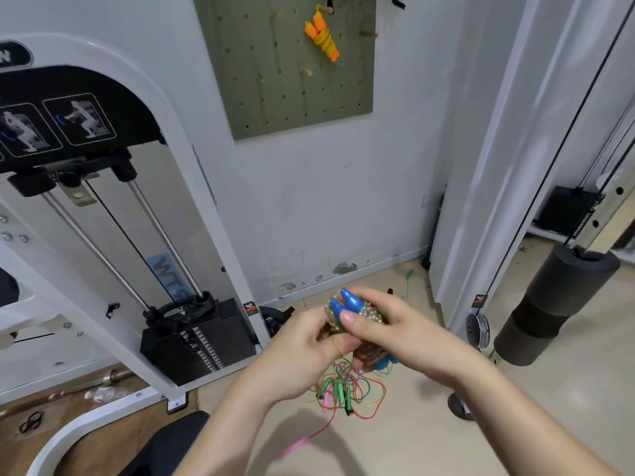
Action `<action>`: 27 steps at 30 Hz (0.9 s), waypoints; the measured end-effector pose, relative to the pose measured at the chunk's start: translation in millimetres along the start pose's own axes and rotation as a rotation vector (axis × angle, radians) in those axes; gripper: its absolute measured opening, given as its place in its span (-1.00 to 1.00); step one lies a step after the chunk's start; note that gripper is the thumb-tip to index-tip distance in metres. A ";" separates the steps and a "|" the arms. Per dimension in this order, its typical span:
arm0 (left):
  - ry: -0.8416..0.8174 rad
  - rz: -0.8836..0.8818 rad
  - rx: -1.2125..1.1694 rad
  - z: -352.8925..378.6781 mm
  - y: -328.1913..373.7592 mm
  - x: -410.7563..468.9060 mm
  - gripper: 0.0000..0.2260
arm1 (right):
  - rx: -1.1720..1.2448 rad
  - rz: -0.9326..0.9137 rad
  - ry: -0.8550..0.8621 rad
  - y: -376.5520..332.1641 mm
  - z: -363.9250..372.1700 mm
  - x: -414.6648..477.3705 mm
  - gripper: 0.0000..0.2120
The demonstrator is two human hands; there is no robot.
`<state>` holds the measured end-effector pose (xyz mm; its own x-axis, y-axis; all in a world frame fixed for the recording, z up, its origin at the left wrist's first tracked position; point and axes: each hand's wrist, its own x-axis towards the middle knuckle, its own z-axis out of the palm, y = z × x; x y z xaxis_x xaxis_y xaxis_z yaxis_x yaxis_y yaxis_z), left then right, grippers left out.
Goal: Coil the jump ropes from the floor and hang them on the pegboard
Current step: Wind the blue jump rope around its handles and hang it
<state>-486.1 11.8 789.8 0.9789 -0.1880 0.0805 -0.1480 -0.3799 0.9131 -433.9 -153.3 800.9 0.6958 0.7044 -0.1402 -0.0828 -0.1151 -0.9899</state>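
Note:
Both hands hold a coiled jump rope with blue handle tips and glittery beaded cord (360,309) at chest height. My left hand (302,352) grips it from below-left. My right hand (391,328) wraps over it from the right, thumb on top. On the floor beneath lies a tangle of thin coloured jump ropes (347,393) with green and pink handles, and one pink handle (295,446) trails toward me. The olive pegboard (285,94) hangs on the wall above, with an orange-handled yellow rope (323,34) coiled and hung on a peg near its top.
A white weight-stack machine (192,341) stands at left with its black plates close to the floor ropes. A cable column with black foam rollers (549,304) stands at right. A black seat edge (165,444) is at bottom left. Tiled floor lies between them.

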 end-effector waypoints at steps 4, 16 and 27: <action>0.175 -0.029 0.166 1.6 11.4 1.2 -0.85 | 0.192 -0.052 0.106 10.4 7.2 6.1 -0.74; 0.321 0.322 0.950 -8.5 3.5 -19.4 -0.74 | -0.255 -0.091 0.261 17.4 -9.2 9.9 -0.75; 0.215 0.215 0.711 0.2 23.4 -10.8 -0.90 | -1.063 -0.139 0.287 7.3 8.0 13.3 -0.59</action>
<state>-500.2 4.8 810.2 0.9133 -0.1709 0.3698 -0.3221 -0.8587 0.3986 -431.0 -139.1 791.6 0.8024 0.5851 0.1172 0.5672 -0.6868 -0.4544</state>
